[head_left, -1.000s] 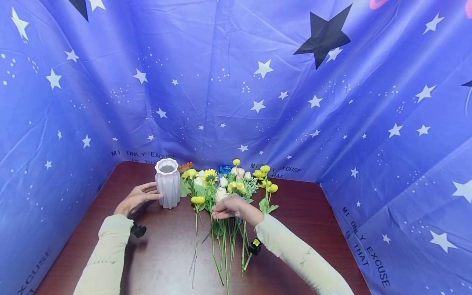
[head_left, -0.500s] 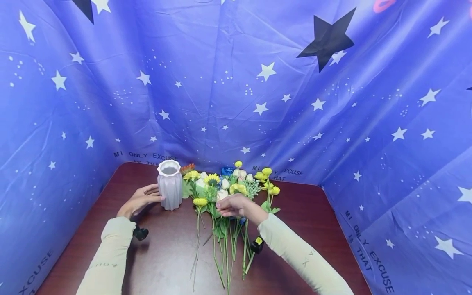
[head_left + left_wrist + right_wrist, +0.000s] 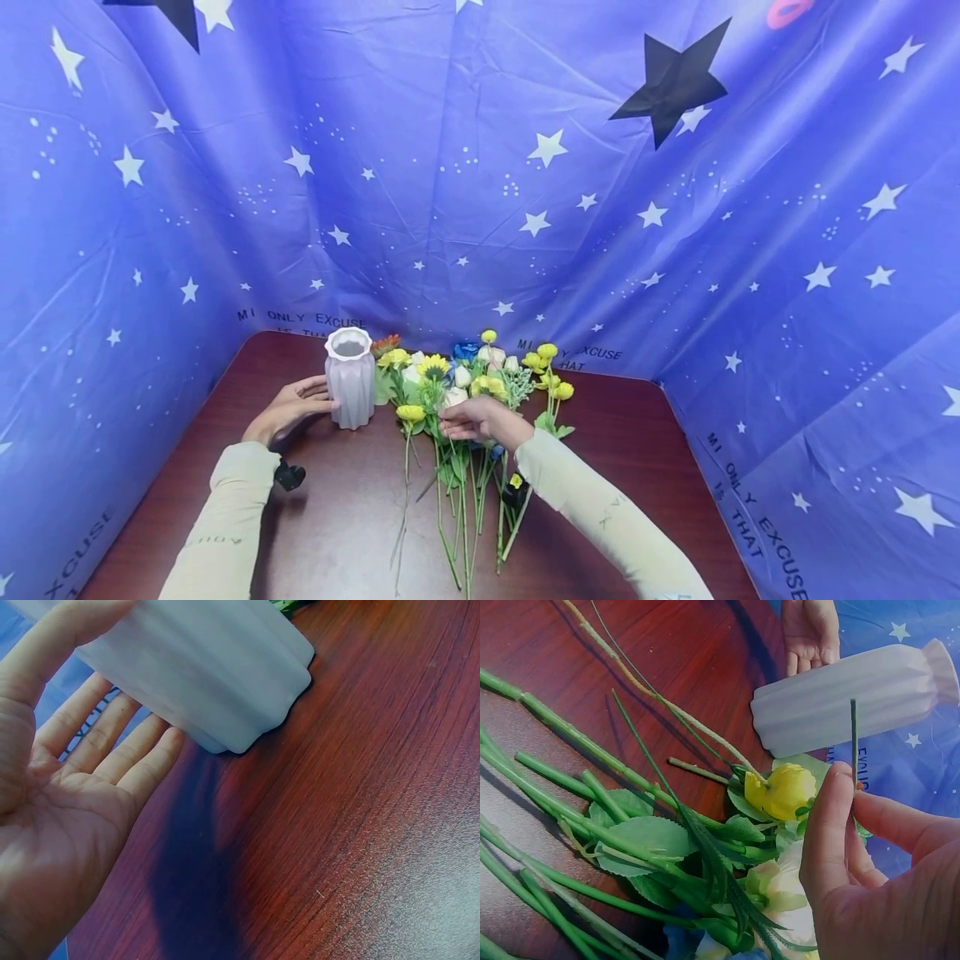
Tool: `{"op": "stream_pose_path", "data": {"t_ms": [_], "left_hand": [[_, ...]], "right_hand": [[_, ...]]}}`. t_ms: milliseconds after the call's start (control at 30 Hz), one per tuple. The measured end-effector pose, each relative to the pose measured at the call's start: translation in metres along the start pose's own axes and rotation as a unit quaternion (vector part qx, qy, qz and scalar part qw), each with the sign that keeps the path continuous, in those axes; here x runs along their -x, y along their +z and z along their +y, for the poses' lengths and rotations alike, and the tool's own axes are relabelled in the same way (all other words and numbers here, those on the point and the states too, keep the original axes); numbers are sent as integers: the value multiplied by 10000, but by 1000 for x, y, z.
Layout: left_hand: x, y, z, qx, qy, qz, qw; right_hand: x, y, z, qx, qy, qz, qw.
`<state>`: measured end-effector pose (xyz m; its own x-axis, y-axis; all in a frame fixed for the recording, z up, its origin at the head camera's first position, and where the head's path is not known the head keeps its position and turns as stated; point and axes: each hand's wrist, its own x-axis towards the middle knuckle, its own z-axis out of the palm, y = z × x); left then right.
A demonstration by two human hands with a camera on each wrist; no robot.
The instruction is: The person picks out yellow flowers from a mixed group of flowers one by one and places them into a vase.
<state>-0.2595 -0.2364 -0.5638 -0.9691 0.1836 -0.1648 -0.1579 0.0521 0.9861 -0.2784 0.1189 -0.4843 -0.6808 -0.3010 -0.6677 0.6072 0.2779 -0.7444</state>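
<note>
A pale lilac, fluted vase [image 3: 350, 392] with a scalloped rim stands upright on the table. Beside it is my left hand [image 3: 288, 410]; in the left wrist view the thumb and the nearly straight fingers [image 3: 150, 765] lie against the vase, palm uncurled. My right hand [image 3: 480, 419] hovers over a bunch of flowers. In the right wrist view its thumb and forefinger pinch a thin green stem [image 3: 854, 731], whose end sticks up past the fingertips. The rest of that stem is hidden by the hand. Close by are a yellow flower [image 3: 787, 791] and a sunflower [image 3: 432, 365].
Several loose stems [image 3: 465, 533] run toward the front of the brown table [image 3: 330, 533]. Yellow blooms [image 3: 547, 354] lie at the right of the bunch, and a blue one [image 3: 467, 350] at the back. A blue star-printed cloth [image 3: 450, 208] encloses the table.
The head view has shifted slightly, so everything appears a little farther right and lower. My right forearm has turned a little, while both hands keep nearly the same places.
</note>
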Motion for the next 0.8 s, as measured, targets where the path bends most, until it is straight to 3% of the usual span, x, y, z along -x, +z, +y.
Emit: {"op": "stream_pose_path", "data": {"t_ms": [367,467,800], "left_hand": [[0,-2,-2,83,110,-77,9999],[0,-2,-1,55,113,-81,9999],[0,0,-2,57,216,-144,9996]], "right_hand": [[2,-5,-20,-201,200,-139,9995],[6,-8,-29,41,100,-255,9996],[26,-13,-59,52,-370,-408,9985]]}}
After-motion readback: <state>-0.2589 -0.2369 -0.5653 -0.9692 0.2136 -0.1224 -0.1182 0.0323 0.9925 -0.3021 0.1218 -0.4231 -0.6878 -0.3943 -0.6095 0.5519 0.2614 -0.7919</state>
